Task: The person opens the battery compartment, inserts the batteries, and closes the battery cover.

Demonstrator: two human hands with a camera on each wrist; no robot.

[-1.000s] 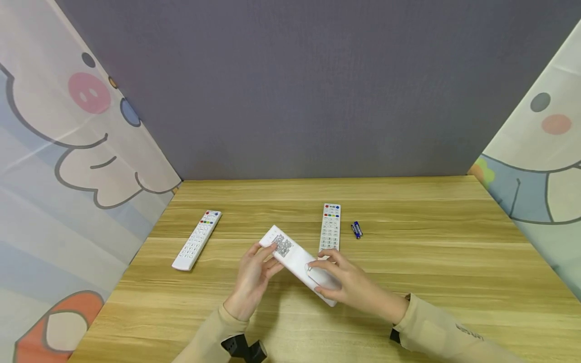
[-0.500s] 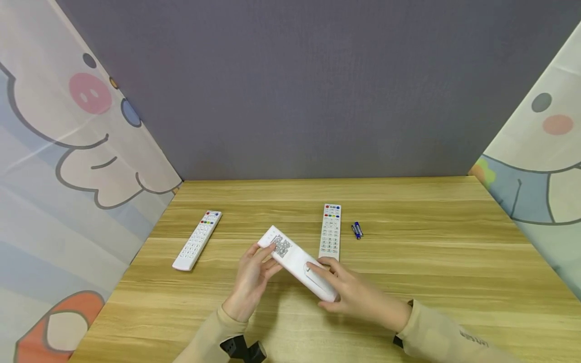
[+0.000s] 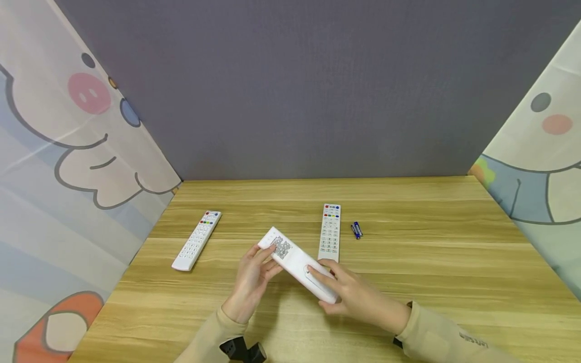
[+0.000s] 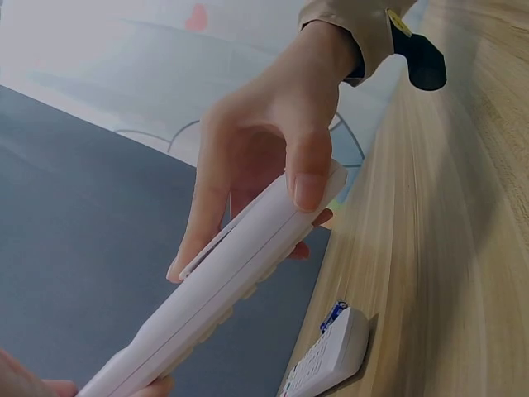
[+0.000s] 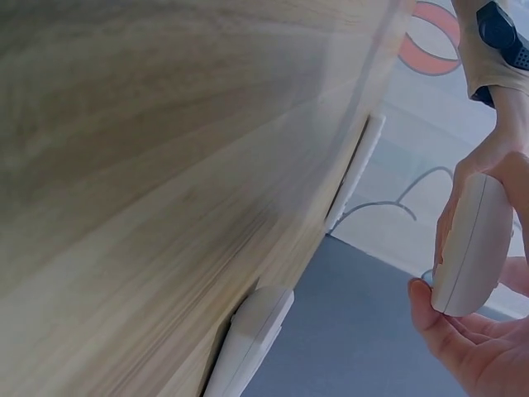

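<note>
A white remote control (image 3: pixel 295 262) is held above the table with its back face up, a printed label (image 3: pixel 281 247) near its far-left end. My left hand (image 3: pixel 251 282) grips that end, thumb lying over the label. My right hand (image 3: pixel 354 292) holds the opposite end, index fingertip at the battery cover's latch and thumb on the side edge. In the left wrist view, the battery cover (image 4: pixel 235 227) stands slightly raised from the remote's body under the right index finger. The buttons face down, mostly hidden from the head view.
On the wooden table (image 3: pixel 431 252), a second remote (image 3: pixel 330 232) lies buttons up behind the right hand. Two blue batteries (image 3: pixel 357 230) lie beside it. Another remote (image 3: pixel 196 241) rests at the left. A grey panel (image 3: pixel 317 91) stands behind the table.
The right hand has shifted from arching over the battery cover to lying lower along the remote's end, thumb now at the near side. The left hand stays nearly still.
</note>
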